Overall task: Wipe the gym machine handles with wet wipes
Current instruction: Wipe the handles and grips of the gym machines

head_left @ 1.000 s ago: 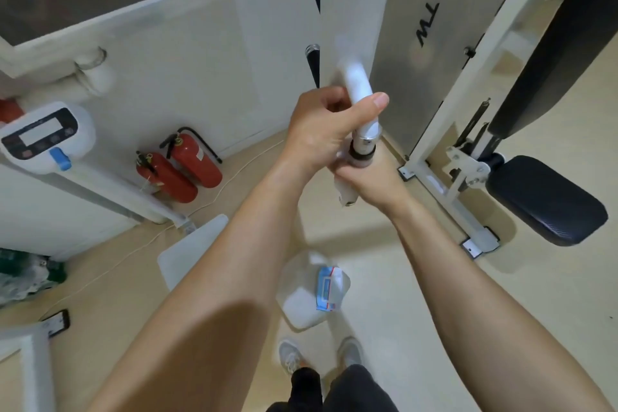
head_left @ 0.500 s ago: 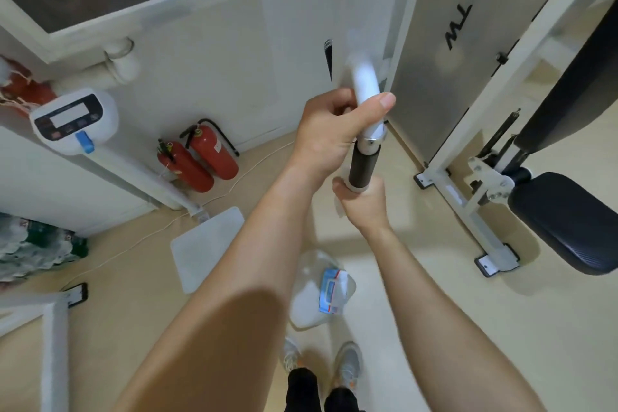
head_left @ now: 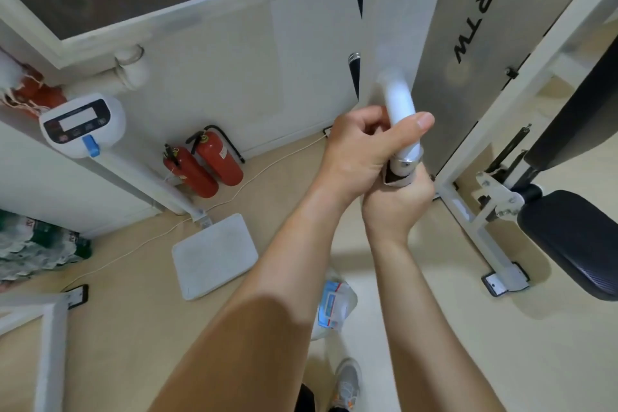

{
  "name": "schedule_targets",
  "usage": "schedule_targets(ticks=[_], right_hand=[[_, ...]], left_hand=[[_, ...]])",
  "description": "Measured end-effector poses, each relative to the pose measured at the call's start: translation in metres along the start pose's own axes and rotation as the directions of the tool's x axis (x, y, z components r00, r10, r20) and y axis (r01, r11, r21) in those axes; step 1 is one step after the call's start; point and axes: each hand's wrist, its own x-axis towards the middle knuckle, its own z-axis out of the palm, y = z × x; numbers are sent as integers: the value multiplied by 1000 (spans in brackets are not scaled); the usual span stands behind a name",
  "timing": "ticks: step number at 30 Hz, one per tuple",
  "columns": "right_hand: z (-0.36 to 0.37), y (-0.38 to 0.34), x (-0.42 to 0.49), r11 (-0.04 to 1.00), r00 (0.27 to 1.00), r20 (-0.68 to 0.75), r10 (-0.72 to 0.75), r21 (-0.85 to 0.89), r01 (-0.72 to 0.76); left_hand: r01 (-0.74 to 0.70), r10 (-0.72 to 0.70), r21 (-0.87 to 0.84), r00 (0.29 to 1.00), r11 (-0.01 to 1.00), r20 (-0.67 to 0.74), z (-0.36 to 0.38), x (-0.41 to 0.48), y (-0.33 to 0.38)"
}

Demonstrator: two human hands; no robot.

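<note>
A white machine bar (head_left: 398,110) hangs down in front of me and ends in a chrome collar (head_left: 404,165) above a dark handle grip (head_left: 394,179). My left hand (head_left: 364,147) grips the white bar just above the collar, thumb across its front. My right hand (head_left: 398,207) is wrapped round the dark grip right under the collar and covers nearly all of it. No wet wipe shows in that fist. A blue-and-white wet wipes pack (head_left: 331,304) lies in a clear plastic bag on the floor below my arms.
The white machine frame (head_left: 468,211) and a black padded seat (head_left: 575,241) stand at the right. Two red fire extinguishers (head_left: 207,164) lean at the wall. A body scale with a white platform (head_left: 214,254) stands at the left. My shoes (head_left: 347,381) are at the bottom.
My right hand slid down the dark grip half a second ago, baring it, and has now slid back up against the chrome collar. My left hand kept its hold on the bar.
</note>
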Motion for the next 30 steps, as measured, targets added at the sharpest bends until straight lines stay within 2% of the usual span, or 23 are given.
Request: schedule_targets(ticks=[1,2,4,6,7,9,11,13,15,16,18,19,21,23,26,28,30], right_hand=[[3,14,-1,999,999,-51,3,-41,-5],[4,29,-2,997,999,-35,40,-69,-43],[-3,60,-3,974,964,159,214,-108,-199],[-14,72,-2,928,841,397,368,-217,-303],[-18,68,1,918,774,498,392,-264,-295],[-21,45,11,944,702,632,328,-245,-221],[-19,5,24,985,699,694,171,-108,-134],[-19,-29,34,994,680,730,66,15,-111],[-17,-38,36,988,695,717,51,63,-138],[-16,-32,31,989,742,667,64,55,-134],[-8,-2,14,993,861,498,107,-17,-113],[-2,15,3,989,898,413,151,-65,-136],[8,43,-13,971,920,312,236,-105,-214],[14,56,-20,959,910,307,280,-119,-256],[12,66,-30,926,849,375,373,-202,-318],[8,69,-40,859,792,344,504,-288,-422],[3,68,-59,740,694,273,666,-356,-570]], left_hand=[[-4,4,0,1000,1000,-14,1,1,0],[-8,9,13,1000,1000,-29,1,2,0],[-18,21,51,998,999,-64,-2,4,3],[-30,35,72,996,997,-77,-9,5,3],[-38,44,80,996,996,-73,-13,5,2],[-57,61,78,996,995,-58,-18,3,1],[-51,54,58,997,997,-57,-18,0,0],[-25,28,49,998,998,-58,-16,-3,0],[-11,13,48,999,999,-46,-15,-2,-2],[-5,7,50,999,999,-45,-15,-1,-2],[-2,4,43,999,999,-46,-17,1,1],[-8,10,48,999,999,-43,-19,2,2],[-16,19,61,999,998,-48,-23,3,2],[-22,25,59,998,998,-64,-28,3,1],[-26,31,68,996,997,-83,-35,-2,2],[-16,23,89,997,996,-80,-37,-6,7],[19,-10,128,998,992,-68,-39,-14,11]])
